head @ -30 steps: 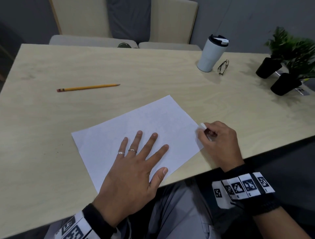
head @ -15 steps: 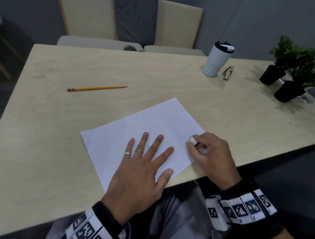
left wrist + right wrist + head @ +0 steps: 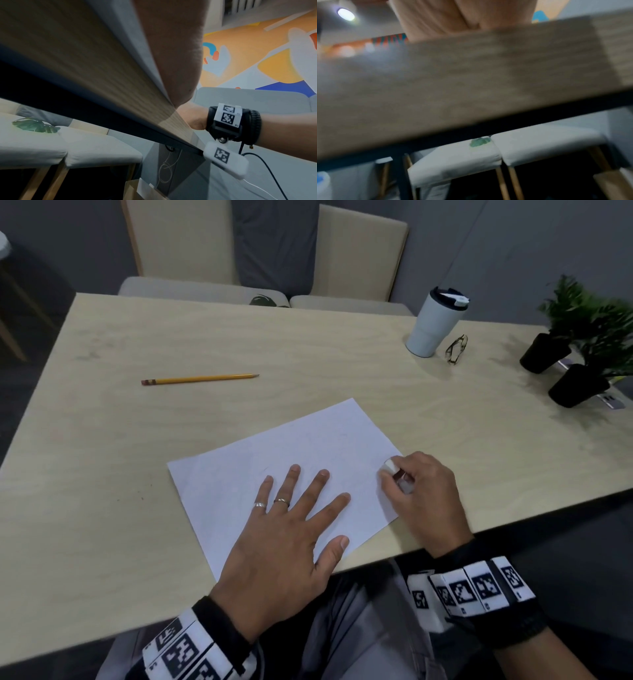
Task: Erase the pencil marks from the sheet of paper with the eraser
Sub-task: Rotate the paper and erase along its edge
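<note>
Table (image 3: 308, 354) edge beneath paper (image 3: 239, 470) corner.

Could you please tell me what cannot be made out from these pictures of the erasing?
- Pencil marks on the sheet of paper: too faint in the head view.
- Eraser: mostly hidden by the right hand.
- Right wrist view: blurred; the table edge blocks the paper.
- Left hand: covers the paper beneath.

Pressed flat on grey-white sheet of paper (image 3: 137, 44) atop wooden table edge (image 3: 85, 67): left hand (image 3: 171, 47); beyond the edge, right hand's black marker-tagged wristband (image 3: 229, 121).
</note>
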`<state>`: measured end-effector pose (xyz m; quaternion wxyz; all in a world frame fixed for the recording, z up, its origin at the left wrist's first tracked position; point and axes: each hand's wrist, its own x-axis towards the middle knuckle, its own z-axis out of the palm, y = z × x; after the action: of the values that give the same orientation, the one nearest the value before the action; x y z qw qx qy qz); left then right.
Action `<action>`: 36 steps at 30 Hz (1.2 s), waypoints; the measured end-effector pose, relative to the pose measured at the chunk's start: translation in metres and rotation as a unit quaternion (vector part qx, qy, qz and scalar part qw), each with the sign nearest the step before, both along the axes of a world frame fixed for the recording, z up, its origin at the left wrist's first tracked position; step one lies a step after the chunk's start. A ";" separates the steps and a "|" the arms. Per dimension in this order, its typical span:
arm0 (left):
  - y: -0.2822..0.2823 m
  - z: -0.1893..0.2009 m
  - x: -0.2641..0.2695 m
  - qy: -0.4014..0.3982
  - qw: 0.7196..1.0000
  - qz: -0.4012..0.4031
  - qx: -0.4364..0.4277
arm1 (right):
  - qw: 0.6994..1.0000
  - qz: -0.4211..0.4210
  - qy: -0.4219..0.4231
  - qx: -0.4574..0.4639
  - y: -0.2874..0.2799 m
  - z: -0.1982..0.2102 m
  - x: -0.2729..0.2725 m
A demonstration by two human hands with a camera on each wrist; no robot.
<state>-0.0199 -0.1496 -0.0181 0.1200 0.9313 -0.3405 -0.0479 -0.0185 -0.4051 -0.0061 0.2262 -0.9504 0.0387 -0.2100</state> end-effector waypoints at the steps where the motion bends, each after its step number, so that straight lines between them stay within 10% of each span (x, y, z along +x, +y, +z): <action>1: 0.000 0.000 0.000 0.001 1.000 0.000 -0.001 | 1.000 0.018 0.007 -0.003 0.006 0.002 -0.006; 36: -0.002 0.001 -0.001 -0.004 1.000 0.001 0.012 | 0.999 0.028 0.021 -0.003 -0.019 0.006 -0.025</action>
<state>-0.0207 -0.1516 -0.0166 0.1074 0.9333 -0.3394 -0.0479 -0.0434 -0.4236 -0.0003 0.2288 -0.9559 0.0159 -0.1833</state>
